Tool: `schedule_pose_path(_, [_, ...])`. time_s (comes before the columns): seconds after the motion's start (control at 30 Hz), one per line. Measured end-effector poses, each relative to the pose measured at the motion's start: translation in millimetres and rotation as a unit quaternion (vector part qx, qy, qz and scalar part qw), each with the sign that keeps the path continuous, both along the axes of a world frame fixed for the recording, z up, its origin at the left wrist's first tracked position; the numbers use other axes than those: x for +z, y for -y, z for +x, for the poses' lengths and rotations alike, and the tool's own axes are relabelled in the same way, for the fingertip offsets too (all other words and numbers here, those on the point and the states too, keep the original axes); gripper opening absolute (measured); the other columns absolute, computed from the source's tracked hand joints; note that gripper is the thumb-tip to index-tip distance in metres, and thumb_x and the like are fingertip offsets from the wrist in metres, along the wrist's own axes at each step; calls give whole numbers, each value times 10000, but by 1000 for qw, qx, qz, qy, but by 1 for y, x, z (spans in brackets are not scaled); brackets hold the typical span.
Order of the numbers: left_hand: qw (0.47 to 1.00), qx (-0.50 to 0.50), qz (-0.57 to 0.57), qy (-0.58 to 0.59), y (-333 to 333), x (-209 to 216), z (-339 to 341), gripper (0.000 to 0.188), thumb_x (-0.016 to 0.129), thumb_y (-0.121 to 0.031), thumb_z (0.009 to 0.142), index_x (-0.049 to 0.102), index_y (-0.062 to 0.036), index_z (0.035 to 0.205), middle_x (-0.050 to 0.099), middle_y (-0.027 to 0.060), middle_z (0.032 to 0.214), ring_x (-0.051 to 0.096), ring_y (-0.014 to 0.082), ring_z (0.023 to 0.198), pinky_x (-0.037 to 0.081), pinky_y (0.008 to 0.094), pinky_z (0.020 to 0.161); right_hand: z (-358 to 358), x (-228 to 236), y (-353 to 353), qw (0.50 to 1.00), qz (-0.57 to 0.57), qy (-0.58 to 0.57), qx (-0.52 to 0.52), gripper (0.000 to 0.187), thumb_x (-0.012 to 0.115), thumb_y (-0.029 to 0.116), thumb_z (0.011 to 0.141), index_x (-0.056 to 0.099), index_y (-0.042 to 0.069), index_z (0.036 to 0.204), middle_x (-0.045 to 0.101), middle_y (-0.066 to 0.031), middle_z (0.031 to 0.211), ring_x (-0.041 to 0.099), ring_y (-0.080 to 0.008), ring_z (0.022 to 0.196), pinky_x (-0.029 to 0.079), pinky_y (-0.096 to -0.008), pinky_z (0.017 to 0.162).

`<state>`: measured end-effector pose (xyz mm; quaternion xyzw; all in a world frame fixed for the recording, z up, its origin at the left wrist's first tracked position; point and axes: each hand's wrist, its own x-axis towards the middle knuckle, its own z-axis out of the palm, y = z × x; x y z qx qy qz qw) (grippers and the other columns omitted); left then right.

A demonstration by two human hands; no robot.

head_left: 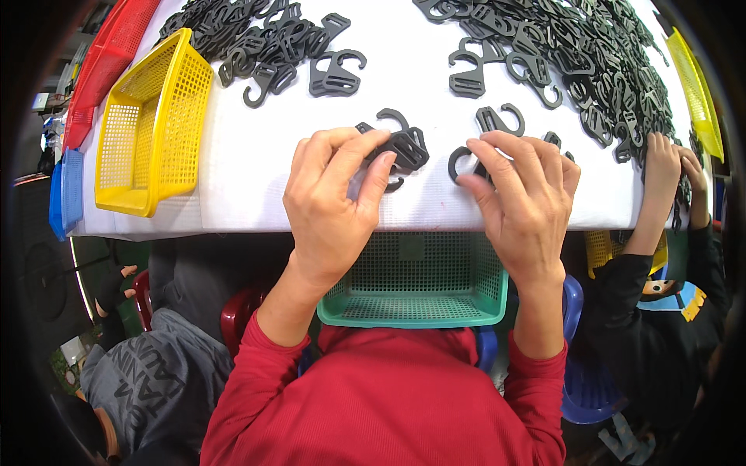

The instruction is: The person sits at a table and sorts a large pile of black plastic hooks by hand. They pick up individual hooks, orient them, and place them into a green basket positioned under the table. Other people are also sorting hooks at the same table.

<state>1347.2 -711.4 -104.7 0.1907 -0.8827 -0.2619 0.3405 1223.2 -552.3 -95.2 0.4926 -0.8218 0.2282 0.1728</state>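
Observation:
Black plastic hook buckles lie on the white-covered table (256, 186). My left hand (330, 202) has its thumb and index finger closed around a small cluster of hook buckles (409, 149), partly hidden behind the fingers. A few inches to the right, my right hand (530, 198) pinches another hook buckle (454, 163) between thumb and fingers; its curved end sticks out on the left. Just beyond those fingertips lies a loose hook buckle (489, 119). More black pieces show partly behind my right hand.
Heaps of hook buckles fill the far left (287, 39) and far right (598, 70). A yellow basket (148, 198) stands at left, near red and blue ones. Below the table edge, a green basket (412, 314) sits against my body. Another person's hands (660, 171) work at right.

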Motion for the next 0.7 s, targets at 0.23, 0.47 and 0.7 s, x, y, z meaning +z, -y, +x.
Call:
schedule_pose_path(0.23, [998,47,-35,9,4,-5,0,378,713,-41,788,639,-13,1158,570,124,1142,515,296,980,440,387,840,1,-3,1,999,-7,-44,6,193,745,145,764,691,86,940,701,-13,986,629,-201,911,375,-344,834])
schedule_pose_path(0.47, [998,42,20,36,9,-1,0,266,719,-53,791,646,-14,1044,596,115,1066,538,281,915,449,380,795,-11,9,10,987,-36,136,-79,141,695,59,817,666,47,954,649,-43,840,588,-247,834,400,-340,774])
schedule_pose_path(0.7, [946,42,318,-38,22,8,-5,145,690,-26,844,653,-34,984,650,75,795,571,159,663,460,280,621,1,15,48,975,-110,187,45,213,707,70,808,690,59,1020,663,-86,962,580,-267,933,432,-380,827])
